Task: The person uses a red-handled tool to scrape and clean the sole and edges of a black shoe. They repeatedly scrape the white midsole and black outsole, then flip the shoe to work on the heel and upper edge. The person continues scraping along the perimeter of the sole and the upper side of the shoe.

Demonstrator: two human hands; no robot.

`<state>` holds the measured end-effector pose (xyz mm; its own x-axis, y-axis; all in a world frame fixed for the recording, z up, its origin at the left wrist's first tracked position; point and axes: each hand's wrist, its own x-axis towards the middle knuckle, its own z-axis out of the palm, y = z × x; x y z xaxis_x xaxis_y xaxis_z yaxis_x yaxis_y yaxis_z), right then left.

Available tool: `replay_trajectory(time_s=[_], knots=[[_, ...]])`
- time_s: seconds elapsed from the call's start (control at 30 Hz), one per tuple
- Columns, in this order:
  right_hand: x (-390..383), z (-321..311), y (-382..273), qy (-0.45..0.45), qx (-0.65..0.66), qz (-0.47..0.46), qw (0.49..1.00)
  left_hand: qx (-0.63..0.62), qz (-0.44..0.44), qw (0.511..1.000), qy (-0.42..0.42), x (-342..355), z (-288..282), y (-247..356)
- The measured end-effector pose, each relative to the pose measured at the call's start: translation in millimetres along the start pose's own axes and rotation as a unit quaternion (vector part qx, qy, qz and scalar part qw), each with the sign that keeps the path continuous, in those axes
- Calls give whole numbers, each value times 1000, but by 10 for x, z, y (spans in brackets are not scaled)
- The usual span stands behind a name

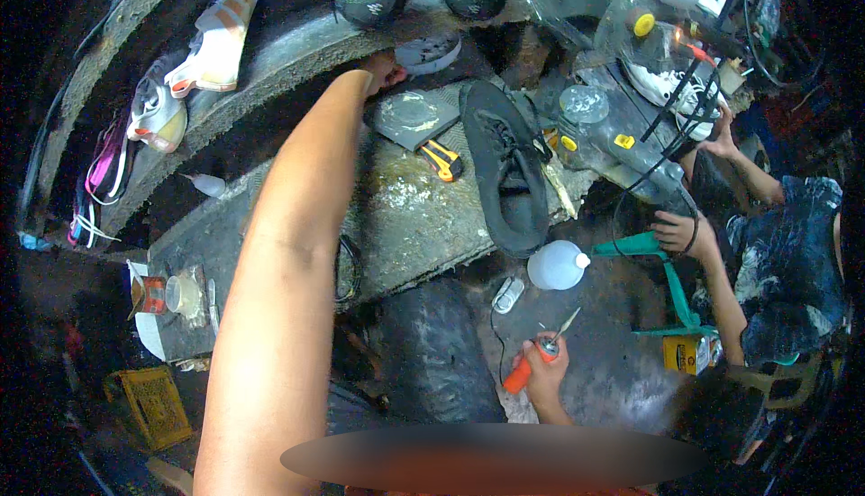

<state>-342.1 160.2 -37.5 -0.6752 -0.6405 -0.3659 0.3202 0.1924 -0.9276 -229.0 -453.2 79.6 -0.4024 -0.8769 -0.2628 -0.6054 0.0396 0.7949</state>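
Well left of the left hand [386, 72] and its fingers, a reddish can [153, 296] stands on the surface [423, 226] beside a translucent cup [186, 296] with pale matter inside; a small whitish bottle [210, 186] lies nearer them. Those fingers are beside a grey rounded piece [428, 53]; whether they grip it, I cannot tell. A black shoe [491, 167] lies to their right. The right hand's [545, 377] fingers wrap an orange tool [516, 379], beyond them a white bottle [554, 266], contents unclear.

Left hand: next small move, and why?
Probably secure the pale piece with the left hand: its fingers are at the piece's edge, though their grip is hard to make out, and the right hand is occupied holding the orange tool.
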Motion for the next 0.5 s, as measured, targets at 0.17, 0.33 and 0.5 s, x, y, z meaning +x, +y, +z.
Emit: replay_trajectory(time_s=[0.17,0.33,0.5], knots=[[-23,-60,32,14,28,-3,999,78,151,973,157,-1205,150,214],[-109,28,-61,-2,55,35,998,85,401,909,77,-3160,1240,454],[-208,-1,-165,-17,69,3,997,155,340,926,58,-3512,1350,846]])
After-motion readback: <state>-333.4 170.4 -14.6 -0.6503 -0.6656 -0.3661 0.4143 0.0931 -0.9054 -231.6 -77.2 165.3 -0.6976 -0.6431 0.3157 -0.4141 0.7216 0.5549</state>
